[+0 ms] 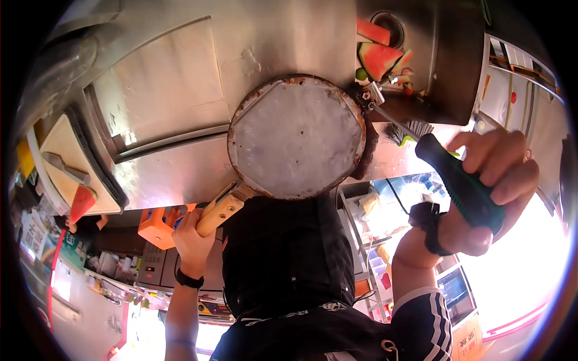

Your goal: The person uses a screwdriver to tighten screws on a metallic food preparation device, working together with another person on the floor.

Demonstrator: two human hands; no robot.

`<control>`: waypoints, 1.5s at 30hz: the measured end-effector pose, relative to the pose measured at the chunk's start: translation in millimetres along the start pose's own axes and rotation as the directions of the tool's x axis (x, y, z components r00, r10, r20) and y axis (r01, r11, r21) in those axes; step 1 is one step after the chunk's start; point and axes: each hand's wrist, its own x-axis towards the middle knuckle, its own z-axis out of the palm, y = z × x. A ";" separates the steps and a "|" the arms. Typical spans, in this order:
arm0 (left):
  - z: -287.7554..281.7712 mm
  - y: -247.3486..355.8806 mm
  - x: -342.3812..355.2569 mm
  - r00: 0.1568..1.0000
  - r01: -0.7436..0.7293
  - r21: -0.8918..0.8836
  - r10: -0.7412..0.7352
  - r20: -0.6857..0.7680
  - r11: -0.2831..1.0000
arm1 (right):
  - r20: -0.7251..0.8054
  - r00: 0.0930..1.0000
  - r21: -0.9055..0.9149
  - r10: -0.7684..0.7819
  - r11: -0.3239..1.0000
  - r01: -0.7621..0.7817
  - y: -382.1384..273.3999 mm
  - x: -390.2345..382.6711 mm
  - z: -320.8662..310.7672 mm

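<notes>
A round, flat metal plate (298, 141) with a rusty rim, like a griddle or pan seen from its underside, is tilted up in front of me. My left hand (194, 240) is closed around its wooden handle (220, 214) at the lower left. My right hand (509, 165) grips a screwdriver (460, 180) by its dark green handle. The screwdriver's shaft reaches to a small metal bracket (368, 95) with bolts at the plate's upper right edge. Whether the tip sits in a screw is too small to tell.
Watermelon pieces (380, 60) lie in the sink (445, 72) at the far right. On the left, a cutting board (63, 150) holds a knife (65, 168) and a watermelon slice (83, 203). The steel counter (283, 42) stretches behind the plate. An orange basket (158, 228) is beyond my left hand.
</notes>
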 end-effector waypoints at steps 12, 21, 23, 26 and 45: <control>2.1 1.9 4.6 0.999 0.033 -0.024 -0.033 0.014 0.999 | -0.437 0.893 0.057 -0.110 0.987 0.150 0.3 -27.3 49.6; -1.9 7.2 5.7 0.991 0.111 -0.048 -0.108 0.075 0.993 | -0.294 0.955 0.383 0.041 0.921 0.078 -4.0 -22.9 8.2; -1.7 5.6 4.1 0.991 0.113 -0.053 -0.109 0.076 0.992 | -0.242 0.969 0.396 0.046 0.917 0.055 -5.8 -24.0 6.2; 2.9 1.7 2.5 0.993 0.098 -0.055 -0.094 0.071 0.994 | -0.259 0.963 0.376 0.075 0.926 0.028 -3.8 -17.1 16.6; -4.2 4.5 4.2 0.988 0.122 -0.068 -0.115 0.101 0.990 | 0.009 0.996 -0.243 0.089 0.966 -0.085 -14.5 4.4 1.6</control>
